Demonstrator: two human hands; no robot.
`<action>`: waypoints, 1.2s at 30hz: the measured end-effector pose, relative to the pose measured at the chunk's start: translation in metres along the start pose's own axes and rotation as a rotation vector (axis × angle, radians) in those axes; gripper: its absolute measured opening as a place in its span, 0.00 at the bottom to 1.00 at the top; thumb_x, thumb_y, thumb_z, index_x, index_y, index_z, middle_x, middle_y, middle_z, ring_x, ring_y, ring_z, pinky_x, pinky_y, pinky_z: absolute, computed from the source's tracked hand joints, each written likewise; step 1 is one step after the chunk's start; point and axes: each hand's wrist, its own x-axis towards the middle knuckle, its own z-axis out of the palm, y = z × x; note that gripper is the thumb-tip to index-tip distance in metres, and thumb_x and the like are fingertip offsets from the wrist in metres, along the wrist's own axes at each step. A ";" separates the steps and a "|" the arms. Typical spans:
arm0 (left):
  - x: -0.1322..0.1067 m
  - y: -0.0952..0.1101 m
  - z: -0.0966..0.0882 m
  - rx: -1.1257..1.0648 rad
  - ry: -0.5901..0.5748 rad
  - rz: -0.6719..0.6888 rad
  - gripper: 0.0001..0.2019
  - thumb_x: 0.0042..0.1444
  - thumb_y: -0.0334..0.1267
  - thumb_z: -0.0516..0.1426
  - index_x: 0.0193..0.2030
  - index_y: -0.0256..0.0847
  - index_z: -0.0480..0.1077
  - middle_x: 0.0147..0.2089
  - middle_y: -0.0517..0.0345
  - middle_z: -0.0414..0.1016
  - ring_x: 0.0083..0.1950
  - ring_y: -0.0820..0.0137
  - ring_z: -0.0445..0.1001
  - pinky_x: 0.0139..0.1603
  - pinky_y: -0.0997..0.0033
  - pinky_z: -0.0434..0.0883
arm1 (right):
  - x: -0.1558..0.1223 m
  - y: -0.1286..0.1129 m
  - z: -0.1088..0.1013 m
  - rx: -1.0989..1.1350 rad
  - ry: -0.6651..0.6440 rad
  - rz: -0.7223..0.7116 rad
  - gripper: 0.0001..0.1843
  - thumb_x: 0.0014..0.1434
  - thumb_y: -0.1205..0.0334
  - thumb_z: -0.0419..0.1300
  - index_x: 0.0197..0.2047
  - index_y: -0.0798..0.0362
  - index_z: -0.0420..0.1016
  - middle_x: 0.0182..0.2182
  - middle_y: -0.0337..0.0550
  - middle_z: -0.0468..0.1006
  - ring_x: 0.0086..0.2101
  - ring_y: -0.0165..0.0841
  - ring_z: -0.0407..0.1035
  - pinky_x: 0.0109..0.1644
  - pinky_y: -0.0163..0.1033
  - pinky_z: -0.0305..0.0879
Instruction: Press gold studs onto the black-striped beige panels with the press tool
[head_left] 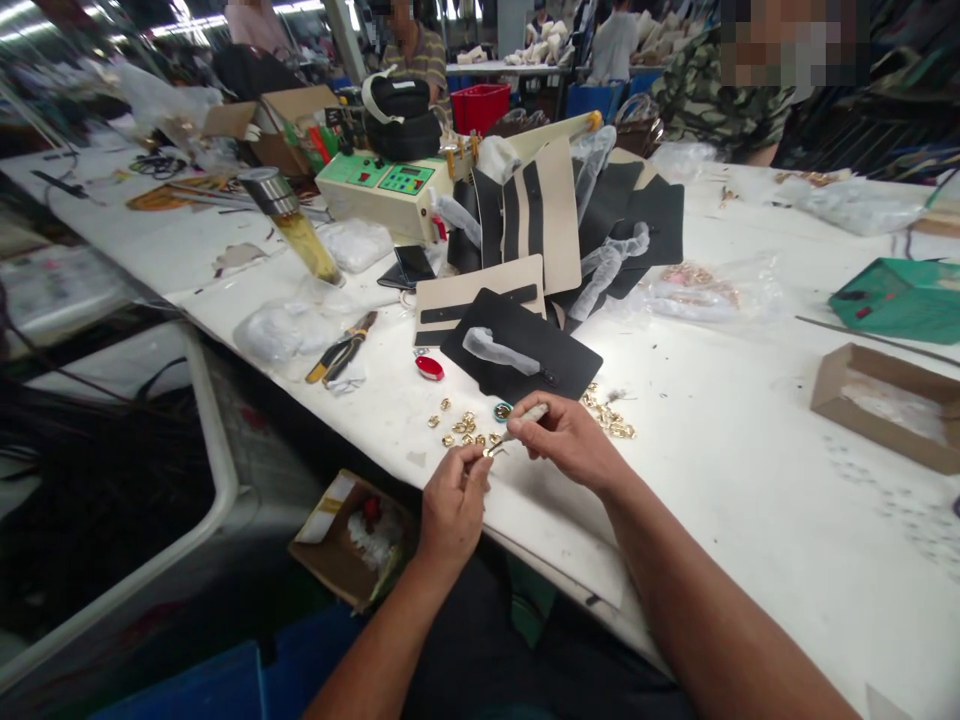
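Observation:
My left hand [454, 500] is closed in a pinch on a small gold metal piece [489, 452] just above the white table's near edge [570, 570]. My right hand [574, 436] grips a pale slim tool [525, 420] whose tip touches that piece. Several loose gold fittings [459, 426] lie on the table just beyond my left hand, and more gold fittings [611, 415] lie to the right of my right hand. A small round teal-rimmed item [502, 411] sits between the two heaps. A black panel [521, 345] with a wrapped strip lies right behind them.
Black and beige panels [540, 215] are stacked behind, near a green-topped machine [379, 190]. Pliers [341, 352], a red oval item [430, 368], a bottle [300, 225], plastic bags, a green box [896, 298] and an open carton [885, 405] lie around. Other people sit across the table.

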 end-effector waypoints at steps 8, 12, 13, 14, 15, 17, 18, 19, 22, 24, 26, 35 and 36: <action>0.000 0.002 0.002 0.035 0.022 0.053 0.10 0.68 0.46 0.58 0.47 0.43 0.75 0.38 0.60 0.80 0.33 0.71 0.78 0.38 0.70 0.74 | 0.001 -0.001 -0.001 -0.066 0.026 0.009 0.13 0.62 0.50 0.69 0.38 0.53 0.79 0.25 0.36 0.75 0.25 0.28 0.68 0.29 0.33 0.64; 0.001 0.004 0.002 0.066 0.026 0.075 0.09 0.69 0.45 0.58 0.46 0.44 0.75 0.39 0.59 0.81 0.35 0.70 0.79 0.39 0.70 0.75 | 0.000 -0.002 0.000 -0.104 0.020 0.012 0.13 0.63 0.51 0.68 0.38 0.53 0.79 0.26 0.37 0.76 0.26 0.29 0.68 0.29 0.34 0.62; 0.001 0.004 0.002 0.073 0.029 0.084 0.09 0.69 0.45 0.58 0.46 0.44 0.75 0.40 0.59 0.81 0.35 0.70 0.79 0.40 0.70 0.75 | 0.000 -0.002 0.000 -0.114 0.020 0.012 0.13 0.63 0.51 0.68 0.38 0.53 0.79 0.27 0.37 0.76 0.26 0.29 0.68 0.29 0.34 0.62; 0.001 0.004 0.002 0.078 0.033 0.092 0.09 0.69 0.45 0.58 0.46 0.44 0.75 0.40 0.59 0.81 0.35 0.70 0.79 0.40 0.70 0.75 | 0.000 -0.001 -0.001 -0.117 0.018 0.012 0.12 0.63 0.52 0.68 0.39 0.53 0.80 0.27 0.36 0.76 0.26 0.29 0.67 0.30 0.34 0.61; 0.001 0.004 0.002 0.084 0.037 0.101 0.08 0.69 0.44 0.58 0.46 0.44 0.75 0.40 0.59 0.81 0.35 0.71 0.79 0.41 0.70 0.75 | 0.000 -0.001 -0.001 -0.114 0.013 0.011 0.11 0.62 0.53 0.68 0.39 0.53 0.80 0.27 0.36 0.75 0.26 0.28 0.67 0.30 0.34 0.60; 0.001 0.004 0.003 0.106 0.047 0.126 0.07 0.69 0.43 0.58 0.46 0.44 0.75 0.40 0.60 0.81 0.35 0.71 0.79 0.41 0.70 0.75 | -0.001 0.000 -0.003 -0.096 -0.013 0.003 0.09 0.61 0.57 0.68 0.40 0.52 0.80 0.27 0.34 0.74 0.26 0.27 0.65 0.31 0.34 0.59; 0.001 0.004 0.002 0.124 0.055 0.148 0.07 0.70 0.42 0.58 0.46 0.44 0.75 0.40 0.59 0.81 0.36 0.70 0.80 0.41 0.70 0.75 | -0.001 0.001 -0.004 -0.090 -0.033 -0.002 0.08 0.61 0.58 0.69 0.41 0.52 0.80 0.27 0.34 0.74 0.27 0.27 0.64 0.31 0.33 0.58; 0.001 0.005 0.002 0.147 0.065 0.181 0.06 0.70 0.42 0.58 0.46 0.43 0.75 0.40 0.59 0.81 0.37 0.70 0.80 0.41 0.70 0.75 | -0.002 0.001 -0.005 -0.088 -0.052 -0.001 0.08 0.60 0.59 0.69 0.41 0.52 0.80 0.27 0.33 0.73 0.26 0.27 0.64 0.31 0.33 0.58; 0.002 0.005 -0.001 0.241 0.090 0.317 0.05 0.70 0.39 0.58 0.47 0.43 0.74 0.43 0.56 0.81 0.44 0.67 0.81 0.46 0.68 0.77 | -0.002 0.000 -0.008 -0.140 -0.060 0.061 0.10 0.61 0.54 0.69 0.41 0.52 0.81 0.24 0.35 0.75 0.25 0.28 0.67 0.29 0.33 0.57; 0.003 0.005 -0.004 0.305 0.090 0.404 0.05 0.71 0.37 0.57 0.48 0.43 0.74 0.44 0.55 0.81 0.47 0.66 0.81 0.51 0.67 0.76 | -0.002 -0.002 -0.009 -0.227 -0.029 0.122 0.15 0.62 0.48 0.68 0.39 0.52 0.83 0.22 0.37 0.76 0.24 0.30 0.69 0.27 0.34 0.56; 0.004 0.005 -0.008 0.362 0.084 0.465 0.05 0.71 0.36 0.57 0.48 0.42 0.74 0.45 0.54 0.82 0.48 0.66 0.81 0.54 0.66 0.76 | -0.001 -0.004 -0.010 -0.334 -0.004 0.142 0.20 0.62 0.43 0.68 0.34 0.52 0.83 0.19 0.38 0.77 0.22 0.31 0.69 0.26 0.34 0.55; 0.013 0.001 -0.022 0.527 0.142 0.486 0.04 0.70 0.38 0.59 0.47 0.41 0.74 0.44 0.54 0.82 0.42 0.67 0.82 0.48 0.68 0.76 | 0.009 0.011 -0.027 -0.490 0.303 0.048 0.13 0.61 0.49 0.68 0.43 0.49 0.85 0.28 0.40 0.82 0.26 0.33 0.71 0.31 0.38 0.62; 0.013 0.001 -0.023 0.535 0.143 0.484 0.04 0.70 0.38 0.59 0.47 0.41 0.74 0.44 0.54 0.82 0.42 0.67 0.82 0.48 0.68 0.76 | 0.011 0.014 -0.027 -0.520 0.308 0.055 0.12 0.61 0.51 0.68 0.44 0.49 0.85 0.30 0.40 0.83 0.28 0.34 0.72 0.33 0.38 0.63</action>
